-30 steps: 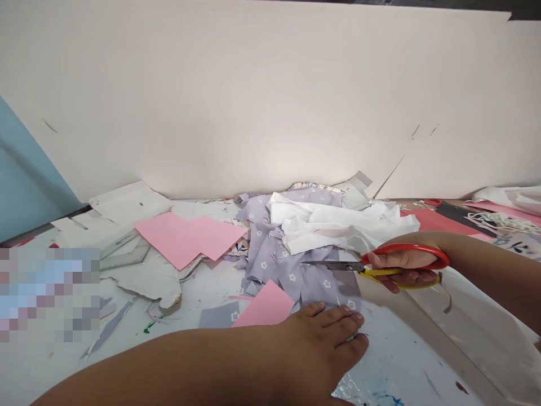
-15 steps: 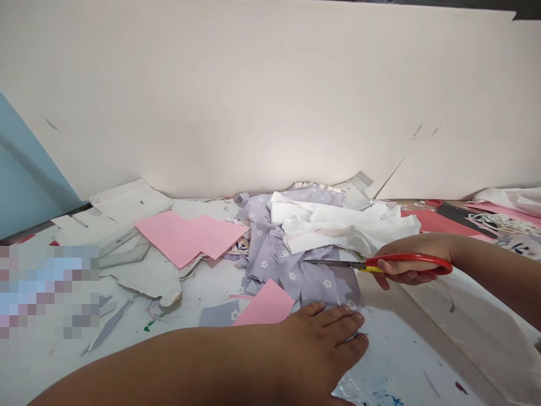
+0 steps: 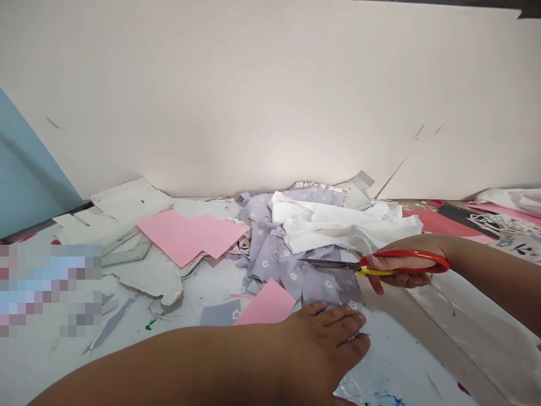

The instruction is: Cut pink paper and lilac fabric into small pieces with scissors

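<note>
Fingers spread, my left hand point(image 3: 323, 344) lies flat at the near edge of a lilac cloth point(image 3: 291, 276) printed with small white flowers. My right hand point(image 3: 401, 270) grips a pair of scissors point(image 3: 406, 256) with red and yellow handles. The blades point left over the lilac cloth; whether they touch it I cannot tell. A crumpled white cloth point(image 3: 338, 223) rests on the lilac one, just beyond the scissors. Near my left wrist lie a pink paper piece point(image 3: 268, 304) and a flat grey-lilac scrap point(image 3: 220, 313).
A larger pink paper point(image 3: 190, 231) lies left of the cloth, beside a clear set square point(image 3: 131, 254) and torn white card point(image 3: 143, 282). Red paper point(image 3: 443, 223) and white string point(image 3: 502, 221) are at the right. A tall white board point(image 3: 253, 101) closes off the back.
The scissors have shifted slightly left and tilted, so more of the yellow handle shows. My left hand stays nearly where it was.
</note>
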`<act>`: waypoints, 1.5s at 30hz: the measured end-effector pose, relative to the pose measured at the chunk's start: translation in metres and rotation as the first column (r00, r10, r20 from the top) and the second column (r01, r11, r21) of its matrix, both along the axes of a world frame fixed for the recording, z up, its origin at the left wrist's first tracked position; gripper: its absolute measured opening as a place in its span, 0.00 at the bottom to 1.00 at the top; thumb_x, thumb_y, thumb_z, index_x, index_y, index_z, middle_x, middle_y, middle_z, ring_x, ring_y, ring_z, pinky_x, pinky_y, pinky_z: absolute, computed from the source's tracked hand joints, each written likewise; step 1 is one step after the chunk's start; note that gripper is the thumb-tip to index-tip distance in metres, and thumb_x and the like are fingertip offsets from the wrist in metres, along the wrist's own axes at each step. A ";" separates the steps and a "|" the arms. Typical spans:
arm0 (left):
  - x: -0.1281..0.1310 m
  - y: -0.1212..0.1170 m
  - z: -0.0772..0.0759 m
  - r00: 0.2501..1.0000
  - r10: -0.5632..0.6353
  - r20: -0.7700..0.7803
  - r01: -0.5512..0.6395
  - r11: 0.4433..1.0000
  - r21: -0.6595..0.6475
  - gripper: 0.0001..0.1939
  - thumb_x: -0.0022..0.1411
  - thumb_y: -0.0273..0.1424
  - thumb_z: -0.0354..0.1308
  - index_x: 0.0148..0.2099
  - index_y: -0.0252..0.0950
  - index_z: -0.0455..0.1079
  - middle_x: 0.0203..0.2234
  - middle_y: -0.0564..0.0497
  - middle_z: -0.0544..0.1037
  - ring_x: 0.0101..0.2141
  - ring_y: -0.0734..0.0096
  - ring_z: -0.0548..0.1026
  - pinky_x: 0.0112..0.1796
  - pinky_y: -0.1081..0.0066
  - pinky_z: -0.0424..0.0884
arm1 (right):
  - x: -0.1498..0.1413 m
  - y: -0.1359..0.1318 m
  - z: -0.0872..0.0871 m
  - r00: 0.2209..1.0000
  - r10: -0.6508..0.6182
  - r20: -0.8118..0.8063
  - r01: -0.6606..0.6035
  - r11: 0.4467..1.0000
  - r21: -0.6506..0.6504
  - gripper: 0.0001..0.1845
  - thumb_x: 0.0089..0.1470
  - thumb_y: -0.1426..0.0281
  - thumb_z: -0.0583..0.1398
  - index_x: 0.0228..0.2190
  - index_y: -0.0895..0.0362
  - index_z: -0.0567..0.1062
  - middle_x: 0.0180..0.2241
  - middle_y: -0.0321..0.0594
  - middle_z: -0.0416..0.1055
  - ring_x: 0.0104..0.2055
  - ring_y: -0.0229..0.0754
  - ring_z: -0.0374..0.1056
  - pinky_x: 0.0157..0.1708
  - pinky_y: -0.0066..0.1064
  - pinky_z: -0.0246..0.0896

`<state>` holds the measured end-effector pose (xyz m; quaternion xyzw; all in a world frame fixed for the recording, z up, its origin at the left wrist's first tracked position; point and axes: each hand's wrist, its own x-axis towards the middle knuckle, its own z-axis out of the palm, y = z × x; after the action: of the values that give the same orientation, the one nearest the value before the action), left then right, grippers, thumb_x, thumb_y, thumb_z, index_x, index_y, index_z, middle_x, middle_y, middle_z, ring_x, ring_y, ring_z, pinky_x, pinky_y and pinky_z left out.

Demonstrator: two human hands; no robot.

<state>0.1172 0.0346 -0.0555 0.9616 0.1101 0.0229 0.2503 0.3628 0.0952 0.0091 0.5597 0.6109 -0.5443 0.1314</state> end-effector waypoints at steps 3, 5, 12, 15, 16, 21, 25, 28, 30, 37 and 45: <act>0.000 0.000 -0.001 1.000 0.003 0.001 -0.003 1.000 0.000 0.35 0.59 0.47 0.33 0.61 0.28 0.42 0.60 0.42 0.40 0.59 0.66 0.34 0.55 0.60 0.35 | -0.002 0.002 0.000 1.000 0.023 0.020 -0.023 0.999 0.025 0.36 0.46 0.44 0.44 0.31 0.62 0.72 0.15 0.28 0.49 0.12 0.26 0.45 0.13 0.20 0.39; 0.000 0.000 -0.001 1.000 0.002 0.009 -0.002 1.000 0.004 0.35 0.59 0.47 0.33 0.61 0.28 0.42 0.60 0.42 0.40 0.59 0.66 0.35 0.55 0.60 0.35 | -0.002 0.004 -0.001 0.998 0.058 0.035 -0.059 0.998 0.038 0.37 0.45 0.43 0.43 0.30 0.62 0.72 0.15 0.27 0.48 0.12 0.26 0.45 0.13 0.20 0.40; -0.001 0.000 -0.002 1.000 0.002 0.011 -0.002 1.000 0.020 0.34 0.59 0.46 0.34 0.61 0.29 0.42 0.60 0.42 0.39 0.59 0.66 0.34 0.55 0.59 0.35 | 0.002 0.013 -0.009 0.995 0.093 0.019 -0.093 0.996 -0.017 0.38 0.43 0.42 0.42 0.27 0.63 0.71 0.13 0.26 0.49 0.10 0.27 0.47 0.11 0.21 0.41; -0.001 0.000 -0.002 1.000 -0.005 0.006 0.004 1.000 0.030 0.33 0.60 0.46 0.34 0.61 0.28 0.42 0.60 0.42 0.39 0.59 0.65 0.34 0.55 0.60 0.36 | 0.004 0.014 -0.009 0.997 0.075 0.019 -0.074 0.995 -0.066 0.37 0.43 0.41 0.43 0.26 0.63 0.70 0.12 0.25 0.49 0.09 0.27 0.46 0.09 0.20 0.40; -0.001 0.000 -0.002 1.000 -0.007 0.003 0.006 0.999 0.031 0.33 0.60 0.45 0.34 0.61 0.28 0.42 0.60 0.42 0.39 0.59 0.65 0.34 0.55 0.60 0.36 | 0.003 0.014 -0.009 0.997 0.076 0.023 -0.074 0.995 -0.072 0.37 0.42 0.41 0.43 0.26 0.63 0.70 0.11 0.25 0.49 0.09 0.27 0.46 0.09 0.20 0.40; -0.001 0.000 -0.002 1.000 -0.004 0.012 0.004 1.000 0.027 0.34 0.59 0.46 0.35 0.61 0.29 0.41 0.60 0.43 0.39 0.59 0.65 0.35 0.55 0.59 0.36 | -0.003 0.005 -0.005 0.999 -0.003 0.041 0.002 0.999 0.035 0.35 0.46 0.44 0.43 0.22 0.63 0.70 0.10 0.25 0.48 0.09 0.24 0.42 0.09 0.18 0.35; -0.001 0.001 -0.004 1.000 0.003 0.012 -0.004 0.999 0.033 0.33 0.59 0.45 0.36 0.61 0.30 0.41 0.60 0.44 0.39 0.59 0.64 0.35 0.55 0.59 0.36 | -0.007 -0.001 -0.003 0.998 -0.040 0.040 0.038 0.998 0.053 0.34 0.45 0.44 0.44 0.20 0.63 0.69 0.08 0.25 0.48 0.08 0.25 0.41 0.08 0.18 0.35; -0.001 0.000 -0.004 1.000 0.000 0.006 0.000 0.999 0.043 0.33 0.59 0.46 0.35 0.61 0.29 0.41 0.60 0.44 0.39 0.59 0.65 0.35 0.55 0.59 0.36 | -0.008 -0.001 -0.004 0.997 -0.069 0.038 0.067 0.997 0.039 0.34 0.44 0.43 0.44 0.19 0.62 0.69 0.08 0.26 0.48 0.09 0.26 0.40 0.08 0.18 0.35; -0.001 0.000 -0.004 1.000 -0.003 0.006 0.003 0.999 0.049 0.34 0.59 0.46 0.35 0.61 0.29 0.41 0.60 0.43 0.39 0.59 0.65 0.35 0.55 0.60 0.36 | -0.006 0.000 -0.005 0.996 -0.082 0.040 0.080 0.996 0.043 0.34 0.44 0.44 0.44 0.19 0.62 0.69 0.08 0.25 0.48 0.09 0.25 0.40 0.08 0.18 0.34; -0.002 0.000 -0.003 1.000 0.001 0.016 -0.001 0.999 0.035 0.34 0.59 0.46 0.35 0.61 0.29 0.41 0.60 0.44 0.39 0.59 0.66 0.34 0.55 0.60 0.36 | 0.002 -0.001 -0.003 1.000 0.020 0.016 -0.021 0.994 0.103 0.35 0.46 0.46 0.45 0.29 0.64 0.73 0.12 0.27 0.50 0.10 0.25 0.45 0.10 0.17 0.39; -0.001 0.001 -0.004 1.000 -0.003 0.004 0.002 0.999 0.038 0.36 0.58 0.49 0.35 0.61 0.29 0.41 0.60 0.43 0.38 0.59 0.65 0.34 0.55 0.60 0.35 | 0.018 -0.009 -0.004 0.998 0.016 0.063 -0.023 0.992 0.124 0.36 0.42 0.45 0.49 0.34 0.63 0.74 0.15 0.30 0.54 0.12 0.25 0.49 0.09 0.16 0.42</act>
<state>0.1163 0.0354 -0.0593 0.9663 0.1079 0.0267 0.2321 0.3810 0.0858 0.0052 0.5775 0.6448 -0.4861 0.1205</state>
